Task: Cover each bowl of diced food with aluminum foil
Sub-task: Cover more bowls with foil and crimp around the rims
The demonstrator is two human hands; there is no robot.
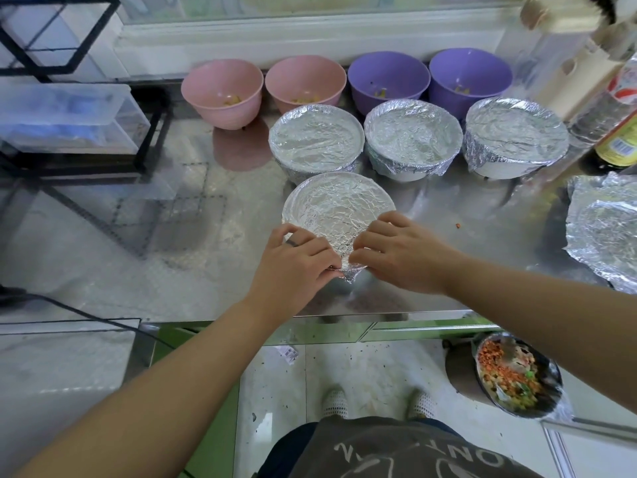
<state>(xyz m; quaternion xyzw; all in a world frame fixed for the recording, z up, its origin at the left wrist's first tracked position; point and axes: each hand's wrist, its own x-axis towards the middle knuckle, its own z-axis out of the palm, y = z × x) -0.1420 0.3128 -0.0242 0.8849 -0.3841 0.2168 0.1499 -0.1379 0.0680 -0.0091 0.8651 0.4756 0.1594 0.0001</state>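
Foil point(336, 205), nearest bowl: left hand point(293, 260) and right hand point(400, 257) pinch its 6 o'clock flap; it should be tucked tightly under the rim.

L hand point(293, 260) & R hand point(396, 253) meet at the near rim of a foil-topped bowl point(337, 205), fingers curled, both pinching a foil flap point(352, 273) between them. Just beyond the hands: 3 more foil-covered bowls point(316, 136) point(413, 132) point(515, 129) in a row. Behind those, 2 pink bowls point(222, 91) point(305, 82) & 2 purple bowls point(388, 77) point(470, 75), uncovered, w/ scraps inside. Well right of the R hand lies a loose foil sheet point(603, 229). Below the R forearm sits a metal bowl point(517, 377) of diced food.
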